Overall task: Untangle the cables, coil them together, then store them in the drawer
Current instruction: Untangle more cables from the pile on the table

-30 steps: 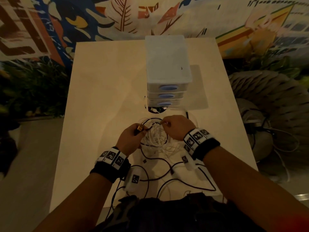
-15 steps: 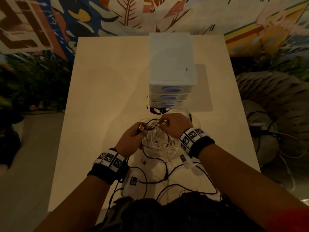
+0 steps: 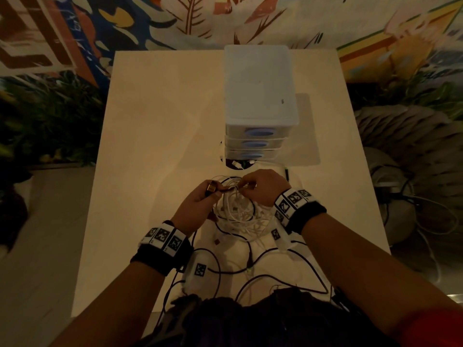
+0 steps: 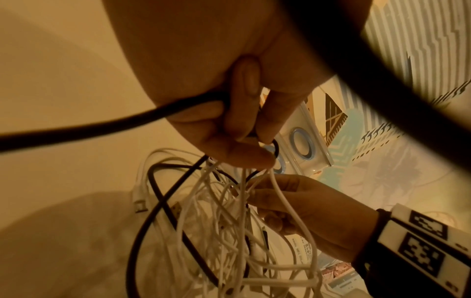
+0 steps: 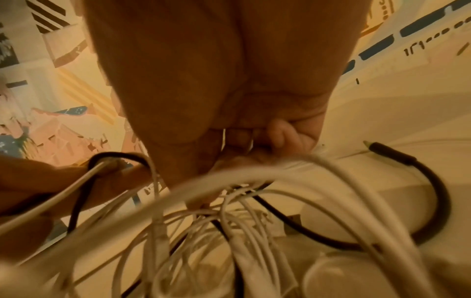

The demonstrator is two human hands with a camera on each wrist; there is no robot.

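Observation:
A tangle of white cables with a black cable looped through it lies on the table in front of the drawer unit. My left hand pinches the black cable beside a gold-coloured connector, with white strands hanging below the fingers. My right hand pinches thin white strands at the top of the tangle, right beside the left hand. All three drawers are closed. A black jack plug lies loose on the table.
A round hole in the table with a white plug in it sits just before the drawers. Thin black leads and a white tagged box lie near the front edge. Plants stand left, a grey ribbed object right.
Both hands keep their hold on the tangle and have drawn slightly closer together and a little toward the drawers. The bundle has barely shifted.

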